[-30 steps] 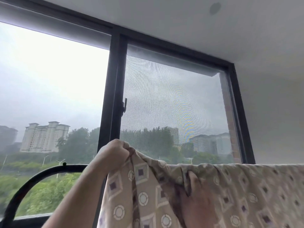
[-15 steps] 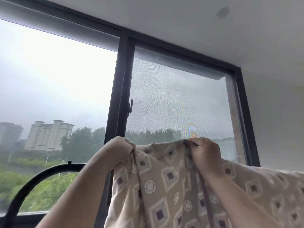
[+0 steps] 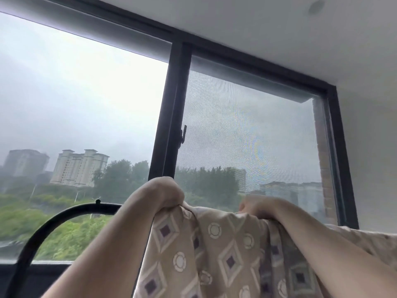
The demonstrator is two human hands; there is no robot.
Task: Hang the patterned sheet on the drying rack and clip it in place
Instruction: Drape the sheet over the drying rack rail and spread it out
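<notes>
The patterned sheet [image 3: 217,250], beige with purple diamonds and white circles, hangs from its top edge across the lower middle of the head view and runs off to the right. My left hand [image 3: 161,193] grips the sheet's top edge in a fist. My right hand [image 3: 256,208] grips the same edge further right, a bit lower and blurred. The drying rack's black curved bar [image 3: 55,220] rises at lower left and passes behind my left arm; the part under the sheet is hidden. No clips are in view.
A large black-framed window [image 3: 171,117] with a handle [image 3: 183,134] fills the view behind the rack, its right pane screened. The white wall [image 3: 373,147] stands close on the right and the ceiling is above.
My right hand came up from behind the sheet, took hold of the top edge, then moved right, away from my left hand, drawing the edge out. The view has shifted left.
</notes>
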